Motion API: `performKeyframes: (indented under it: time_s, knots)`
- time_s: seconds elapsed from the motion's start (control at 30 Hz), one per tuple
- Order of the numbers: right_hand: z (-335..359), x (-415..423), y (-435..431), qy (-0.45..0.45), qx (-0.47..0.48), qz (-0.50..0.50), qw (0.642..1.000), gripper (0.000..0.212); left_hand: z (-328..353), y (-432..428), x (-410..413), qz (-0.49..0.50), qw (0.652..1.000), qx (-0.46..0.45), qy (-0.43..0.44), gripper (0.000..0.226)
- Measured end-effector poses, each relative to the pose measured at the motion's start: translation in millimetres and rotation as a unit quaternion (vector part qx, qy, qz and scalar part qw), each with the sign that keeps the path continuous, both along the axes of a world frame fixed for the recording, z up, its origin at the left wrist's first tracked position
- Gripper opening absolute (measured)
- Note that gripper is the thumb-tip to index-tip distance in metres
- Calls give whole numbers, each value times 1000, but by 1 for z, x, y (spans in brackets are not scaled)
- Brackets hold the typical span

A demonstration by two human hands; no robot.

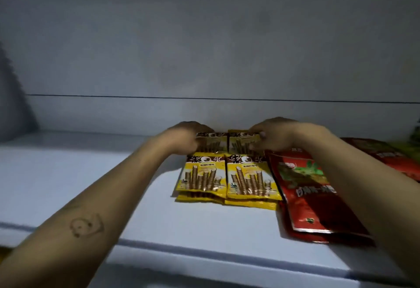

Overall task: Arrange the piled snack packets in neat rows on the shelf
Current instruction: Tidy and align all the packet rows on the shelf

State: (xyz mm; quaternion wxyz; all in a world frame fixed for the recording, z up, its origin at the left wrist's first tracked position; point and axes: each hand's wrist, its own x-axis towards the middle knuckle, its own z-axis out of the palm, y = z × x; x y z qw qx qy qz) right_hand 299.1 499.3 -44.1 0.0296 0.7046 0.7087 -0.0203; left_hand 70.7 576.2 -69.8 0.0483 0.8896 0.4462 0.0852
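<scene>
Yellow wafer-stick snack packets lie in two rows on the white shelf [68, 174]. The front row holds two small stacks, a left stack [201, 178] and a right stack [248, 179]. Behind them sit two more yellow packets, the back left packet [213, 143] and the back right packet [242, 144]. My left hand [186, 136] grips the back left packet at its left side. My right hand [272, 136] pinches the back right packet at its right edge. Both hands are close to the shelf's back wall.
Red snack packets [311, 196] lie stacked right of the yellow ones, reaching near the front edge. More red packets [391, 158] and something green [416, 135] lie at the far right. Bare shelf surface spreads to the left. The shelf's front lip [204, 251] runs across below.
</scene>
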Motion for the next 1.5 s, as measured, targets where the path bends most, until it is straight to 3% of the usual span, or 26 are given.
performKeyframes:
  time_s: [0.17, 0.3, 0.4, 0.6, 0.8, 0.97, 1.07, 1.37, 1.5]
  knots:
    - [-9, -30, 34, 9, -33, -53, 998, 61, -17, 38, 13, -87, 993, -63, 51, 40]
    - [-14, -39, 47, -11, -96, -81, 992, 66, -35, 50, 10, -100, 994, -33, -5, 44]
    - [-9, -44, 51, -18, -88, -89, 992, 64, -40, 56, 8, -106, 993, -42, -41, 44]
    - [-25, -46, 55, -18, -54, -106, 993, 64, -35, 59, 16, -87, 995, -34, -26, 49]
    - [-6, -52, 11, 7, 9, -75, 997, 54, -15, 23, -2, -94, 993, 27, -60, 41]
    - [14, -68, -55, -42, -61, -2, 997, 76, 6, -43, -23, -134, 988, -67, 46, 61]
    - [5, -72, -71, -60, -97, 4, 993, 71, 0, -67, -27, -134, 983, -86, 90, 56]
    - [-11, -75, -67, -56, -54, 11, 997, 63, -29, -79, -29, -101, 991, -86, -36, 46]
    - [-17, -72, -74, -44, -39, 14, 998, 60, -30, -86, -32, -99, 990, -93, -28, 44]
